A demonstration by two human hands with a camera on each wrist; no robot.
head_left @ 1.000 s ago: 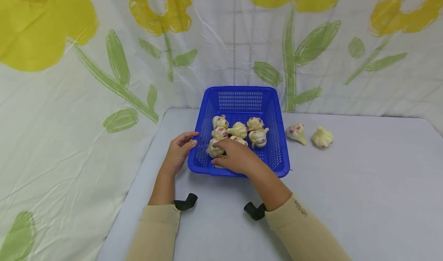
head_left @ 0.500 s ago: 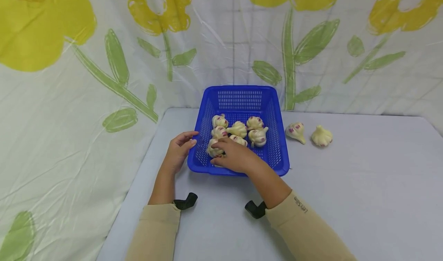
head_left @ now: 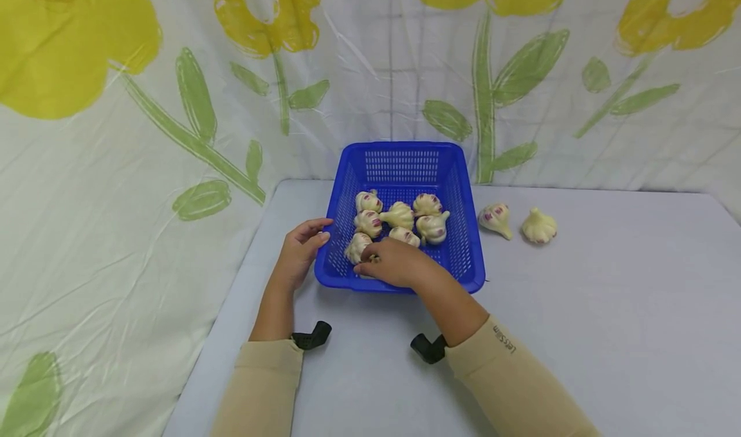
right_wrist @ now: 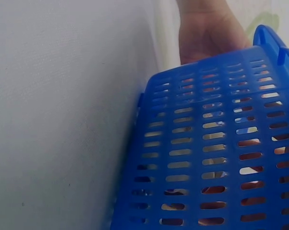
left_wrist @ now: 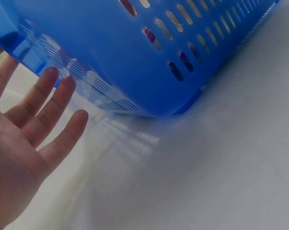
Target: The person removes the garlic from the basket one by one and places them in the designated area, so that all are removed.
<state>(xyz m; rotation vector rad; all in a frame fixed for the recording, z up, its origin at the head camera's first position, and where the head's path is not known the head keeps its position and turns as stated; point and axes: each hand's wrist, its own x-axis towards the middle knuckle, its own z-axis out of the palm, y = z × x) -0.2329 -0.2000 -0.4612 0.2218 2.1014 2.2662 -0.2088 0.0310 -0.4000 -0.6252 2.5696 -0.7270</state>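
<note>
In the head view, a blue plastic basket [head_left: 471, 250] with slotted walls holds several garlic bulbs [head_left: 397, 215], whitish with purple patches. My right hand [head_left: 399, 263] reaches over the front rim into the near left part of the basket. Its thumb and index finger are curled about a bulb mostly hidden under the hand. Just beyond those fingertips sits another garlic bulb [head_left: 357, 249]. My left hand [head_left: 298, 257] is at the basket's left side, fingertips at the rim. The left wrist view shows its fingers [left_wrist: 63, 139] loosely spread beside the basket wall.
Two more garlic bulbs lie on the table right of the basket: one on its side [head_left: 495, 221], one upright [head_left: 539, 226]. The white-covered table [head_left: 579, 327] extends to the right. A flower-printed curtain [head_left: 359, 70] hangs close behind the basket.
The right index finger has drawn back from the left bulb and curled toward the thumb, leaving more of that bulb showing. The left hand and basket have stayed in place.
</note>
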